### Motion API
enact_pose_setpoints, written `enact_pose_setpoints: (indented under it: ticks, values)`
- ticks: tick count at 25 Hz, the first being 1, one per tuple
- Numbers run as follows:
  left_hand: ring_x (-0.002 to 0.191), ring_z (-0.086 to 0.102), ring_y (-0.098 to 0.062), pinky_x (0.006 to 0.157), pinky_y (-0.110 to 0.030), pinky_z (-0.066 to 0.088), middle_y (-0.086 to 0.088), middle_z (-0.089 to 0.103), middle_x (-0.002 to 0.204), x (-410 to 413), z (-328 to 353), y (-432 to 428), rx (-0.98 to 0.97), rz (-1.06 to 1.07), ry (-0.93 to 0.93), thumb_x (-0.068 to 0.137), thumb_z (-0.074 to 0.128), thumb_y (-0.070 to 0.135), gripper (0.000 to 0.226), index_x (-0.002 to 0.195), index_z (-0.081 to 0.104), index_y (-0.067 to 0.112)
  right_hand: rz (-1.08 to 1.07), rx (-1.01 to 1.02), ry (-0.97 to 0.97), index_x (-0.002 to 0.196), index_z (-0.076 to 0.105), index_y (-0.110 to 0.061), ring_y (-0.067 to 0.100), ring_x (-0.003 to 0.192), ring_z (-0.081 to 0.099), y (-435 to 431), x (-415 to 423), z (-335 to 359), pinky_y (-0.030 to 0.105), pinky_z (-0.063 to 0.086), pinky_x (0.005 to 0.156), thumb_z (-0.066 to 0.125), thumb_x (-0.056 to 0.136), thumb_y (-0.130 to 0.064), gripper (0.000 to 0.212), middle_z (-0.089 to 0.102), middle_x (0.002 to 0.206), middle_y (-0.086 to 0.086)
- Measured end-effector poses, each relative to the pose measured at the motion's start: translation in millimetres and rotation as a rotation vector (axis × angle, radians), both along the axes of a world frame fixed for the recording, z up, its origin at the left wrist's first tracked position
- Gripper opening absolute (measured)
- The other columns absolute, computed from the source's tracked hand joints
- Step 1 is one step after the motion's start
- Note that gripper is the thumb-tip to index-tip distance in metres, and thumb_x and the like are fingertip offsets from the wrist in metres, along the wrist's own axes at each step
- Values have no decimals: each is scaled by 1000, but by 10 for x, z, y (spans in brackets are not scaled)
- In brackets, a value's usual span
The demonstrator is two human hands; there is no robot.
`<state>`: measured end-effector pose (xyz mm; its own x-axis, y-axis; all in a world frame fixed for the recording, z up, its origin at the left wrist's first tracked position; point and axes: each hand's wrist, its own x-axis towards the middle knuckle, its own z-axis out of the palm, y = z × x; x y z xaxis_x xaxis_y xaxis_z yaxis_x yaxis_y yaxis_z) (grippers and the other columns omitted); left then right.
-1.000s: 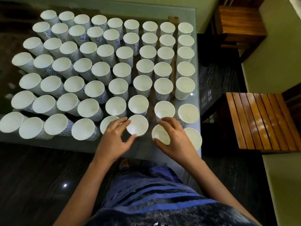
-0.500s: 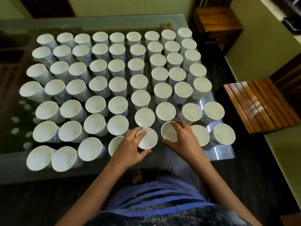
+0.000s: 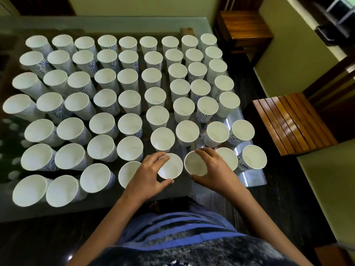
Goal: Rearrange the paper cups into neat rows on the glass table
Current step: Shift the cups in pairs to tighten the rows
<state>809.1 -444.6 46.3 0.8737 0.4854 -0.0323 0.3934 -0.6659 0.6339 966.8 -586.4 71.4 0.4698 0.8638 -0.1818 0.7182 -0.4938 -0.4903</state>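
Note:
Several white paper cups with blue patterns stand upright in rows on the glass table (image 3: 249, 177). In the nearest row, my left hand (image 3: 148, 175) wraps a paper cup (image 3: 171, 167) from its left side, thumb at its near rim. My right hand (image 3: 215, 169) grips the neighbouring paper cup (image 3: 196, 164) from the right, fingers over its far rim and thumb at the near rim. Another cup (image 3: 127, 172) sits partly hidden behind my left hand. Two more cups (image 3: 254, 157) stand right of my right hand.
The table's near edge (image 3: 96, 206) runs just in front of my body. A slatted wooden seat (image 3: 292, 121) stands right of the table, a wooden stool (image 3: 244, 29) at the far right corner. Dark floor lies below.
The camera has tilted and pulled back, showing more of the table. Both hands keep hold of the same two front-row cups, which now stand slightly further apart.

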Motion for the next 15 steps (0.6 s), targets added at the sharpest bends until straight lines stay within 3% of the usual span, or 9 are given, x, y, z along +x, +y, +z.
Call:
enact_pose_setpoints:
  ticks: [10,15]
  values:
    - [118,50,-23,99,-22,32,-8,54,127,-22,36,21,-41,27,8,61,84,21,69,123,57,10,86,22,6,133,43,-4,30,111,51,3,42,0,31,41,91,78,68,-24,76,49,127,14]
    - [121,46,-20,100,-21,30,-6,51,130,-20,86,48,-54,-11,32,59,85,30,76,127,54,15,90,19,26,137,39,-9,26,116,48,30,65,36,27,38,94,79,67,-29,83,46,132,11]
